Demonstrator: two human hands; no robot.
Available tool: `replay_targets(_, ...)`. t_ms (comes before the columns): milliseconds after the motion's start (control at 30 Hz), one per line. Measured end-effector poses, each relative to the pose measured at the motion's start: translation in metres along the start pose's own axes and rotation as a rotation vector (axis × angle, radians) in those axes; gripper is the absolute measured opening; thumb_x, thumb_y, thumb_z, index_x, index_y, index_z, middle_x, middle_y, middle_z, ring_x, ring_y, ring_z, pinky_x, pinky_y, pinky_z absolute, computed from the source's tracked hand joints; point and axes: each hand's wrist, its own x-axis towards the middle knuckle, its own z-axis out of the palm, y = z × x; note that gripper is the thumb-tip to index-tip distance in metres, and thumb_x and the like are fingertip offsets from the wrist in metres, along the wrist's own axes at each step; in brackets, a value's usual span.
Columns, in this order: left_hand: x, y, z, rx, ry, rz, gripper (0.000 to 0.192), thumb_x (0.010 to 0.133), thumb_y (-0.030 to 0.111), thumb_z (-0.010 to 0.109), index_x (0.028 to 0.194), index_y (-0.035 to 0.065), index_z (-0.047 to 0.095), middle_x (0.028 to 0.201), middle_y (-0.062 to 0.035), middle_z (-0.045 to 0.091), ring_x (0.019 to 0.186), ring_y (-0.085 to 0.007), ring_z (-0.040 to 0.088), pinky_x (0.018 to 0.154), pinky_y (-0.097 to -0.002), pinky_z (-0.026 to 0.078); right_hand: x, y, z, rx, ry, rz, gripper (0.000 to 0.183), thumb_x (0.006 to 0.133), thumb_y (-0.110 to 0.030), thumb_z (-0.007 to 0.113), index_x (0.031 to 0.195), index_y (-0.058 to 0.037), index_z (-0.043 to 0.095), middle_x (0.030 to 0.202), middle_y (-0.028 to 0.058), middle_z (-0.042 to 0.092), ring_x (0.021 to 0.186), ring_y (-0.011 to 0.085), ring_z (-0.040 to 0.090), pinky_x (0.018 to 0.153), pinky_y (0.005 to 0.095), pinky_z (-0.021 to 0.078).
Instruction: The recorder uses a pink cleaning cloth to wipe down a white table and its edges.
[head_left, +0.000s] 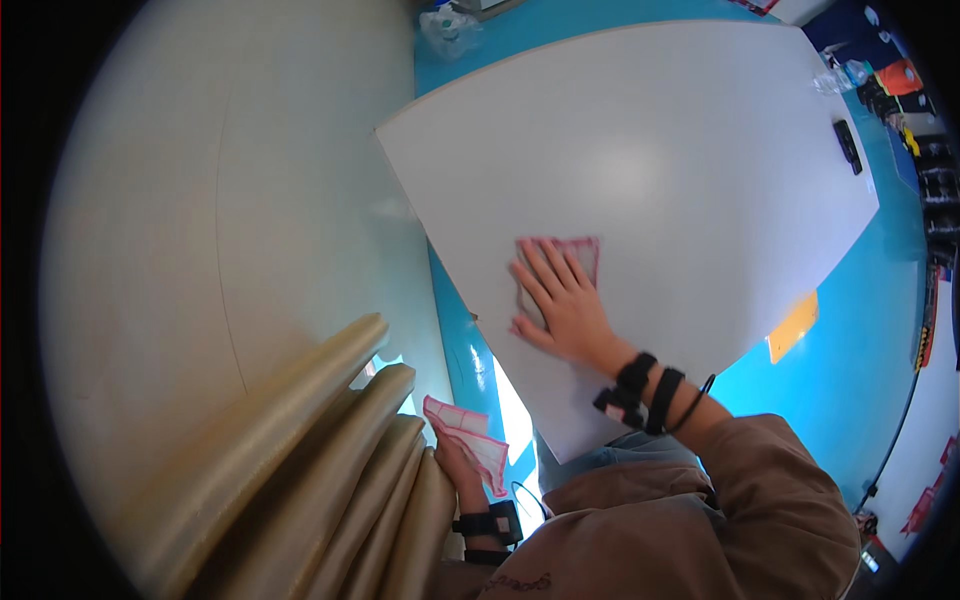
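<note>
My right hand (559, 304) lies flat with spread fingers on a pale cloth with a pink stitched edge (586, 251). The cloth rests on the white tabletop (675, 247), partly covered by the palm and fingers. Lower down, beside the table's near left corner, my left hand (455, 457) grips a second pale cloth with pink edging and pink lines (480, 442). This cloth is folded and held off the tabletop. Part of the left hand is hidden by the cloth and the curtain.
Gold curtain folds (360, 420) hang close against my left arm, before a pale wall (150, 225). On the table's far right lie a black object (847, 147) and a clear plastic bottle (841, 78). A plastic bag (450, 31) sits on the blue floor (862, 330) beyond the table.
</note>
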Motion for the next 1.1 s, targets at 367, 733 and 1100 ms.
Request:
replay_targets(367, -0.036, -0.020, 0.013, 0.115, -0.057, 0.157, 0.049, 0.096, 0.038, 0.041, 0.094, -0.0059, 0.063, 0.079, -0.0090, 0.063, 0.072, -0.0150, 0.057, 0.066, -0.0288, 0.045, 0.218, 0.046, 0.047, -0.184, 0.253, -0.232, 0.056, 0.090, -0.040, 0.041, 0.135, -0.0080, 0.038, 0.143, 0.0127, 0.032, 0.133, 0.0312, 0.027, 0.109, 0.0430, 0.0186)
replay_targets(733, -0.039, -0.056, -0.015, 0.010, 0.134, 0.109, 0.049, 0.094, 0.038, 0.047, 0.094, -0.0086, 0.060, 0.082, -0.0093, 0.062, 0.074, -0.0138, 0.057, 0.069, -0.0283, 0.045, 0.237, 0.047, 0.062, -0.264, 0.384, -0.147, 0.048, 0.092, -0.035, 0.039, 0.134, -0.0116, 0.041, 0.142, 0.0077, 0.036, 0.131, 0.0278, 0.031, 0.108, 0.0432, 0.0222)
replay_targets(1100, -0.063, -0.020, -0.025, 0.084, -0.006, 0.256, 0.050, 0.095, 0.039, 0.045, 0.093, -0.0079, 0.062, 0.086, -0.0119, 0.064, 0.082, -0.0134, 0.057, 0.074, -0.0290, 0.045, 0.106, -0.002, 0.033, -0.100, 0.097, -0.202, 0.051, 0.090, -0.034, 0.043, 0.136, -0.0120, 0.039, 0.145, 0.0075, 0.031, 0.134, 0.0280, 0.026, 0.109, 0.0451, 0.0180)
